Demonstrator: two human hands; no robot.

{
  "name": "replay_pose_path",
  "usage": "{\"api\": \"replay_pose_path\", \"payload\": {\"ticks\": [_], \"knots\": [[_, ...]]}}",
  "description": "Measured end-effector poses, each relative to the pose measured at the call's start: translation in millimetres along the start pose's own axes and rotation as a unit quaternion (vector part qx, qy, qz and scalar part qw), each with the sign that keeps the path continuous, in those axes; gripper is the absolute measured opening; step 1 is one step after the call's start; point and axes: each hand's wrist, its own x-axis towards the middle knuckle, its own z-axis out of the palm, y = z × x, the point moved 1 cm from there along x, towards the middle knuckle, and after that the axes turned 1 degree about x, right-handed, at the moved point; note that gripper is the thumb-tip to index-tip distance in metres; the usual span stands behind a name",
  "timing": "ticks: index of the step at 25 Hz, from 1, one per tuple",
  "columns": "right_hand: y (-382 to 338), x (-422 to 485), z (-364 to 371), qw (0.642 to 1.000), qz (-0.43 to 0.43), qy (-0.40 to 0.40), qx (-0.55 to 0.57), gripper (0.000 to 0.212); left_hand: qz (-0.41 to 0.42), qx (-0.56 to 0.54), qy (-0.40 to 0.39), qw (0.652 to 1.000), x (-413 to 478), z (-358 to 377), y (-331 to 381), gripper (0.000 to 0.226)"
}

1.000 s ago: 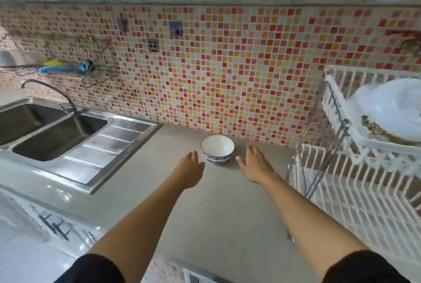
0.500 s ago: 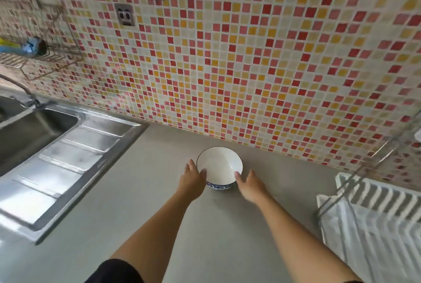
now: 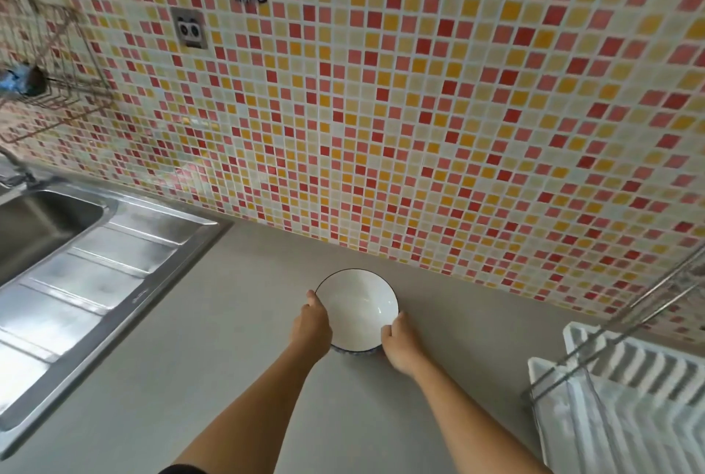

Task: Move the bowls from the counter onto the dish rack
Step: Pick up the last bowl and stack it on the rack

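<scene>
a grey counter (image 3: 236,389) runs along a mosaic tile wall (image 3: 419,122), steel sink (image 3: 87,275) at left, white dish rack (image 3: 633,408) at near right. the white bowl (image 3: 356,307) sits near the wall, gripped by left hand (image 3: 311,323) and right hand (image 3: 398,344) at opposite rims.

Bare counter (image 3: 454,370) lies between bowl (image 3: 356,307) and rack (image 3: 625,397).

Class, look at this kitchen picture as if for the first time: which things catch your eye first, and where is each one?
The mosaic wall of red, orange and cream tiles fills the upper part of the view. Low in the centre, a white bowl sits on the grey counter, with the left hand and right hand on either side of it. A steel sink lies at the left, a white dish rack at the lower right.
</scene>
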Motion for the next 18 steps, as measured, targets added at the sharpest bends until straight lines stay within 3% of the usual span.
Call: {"api": "replay_pose_path", "payload": {"ticks": [2,6,9,14,18], "knots": [[-3.1,-16.4,-9.0,0.999,-0.036,-0.014,-0.015,0.009,0.031,0.038,0.041,0.998,-8.2,-10.9,-2.6,0.066],[-17.1,-56.4,-31.6,0.987,-0.133,-0.013,-0.091,0.033,0.076,0.017,0.121,0.99,-43.5,-37.7,-8.5,0.049],[-31.3,-108.3,-51.4,0.977,-0.199,0.022,-0.071,0.039,0.101,-0.047,0.196,0.974,-105.6,-59.4,-15.2,0.035],[-64.5,-204.7,-86.1,0.963,-0.263,0.054,0.022,0.047,0.164,-0.151,0.302,0.927,-214.1,-102.0,-29.0,0.037],[-80.1,-292.8,-109.1,0.934,-0.349,0.08,-0.011,0.046,0.227,-0.212,0.378,0.872,-298.6,-123.0,-44.1,0.026]]}}
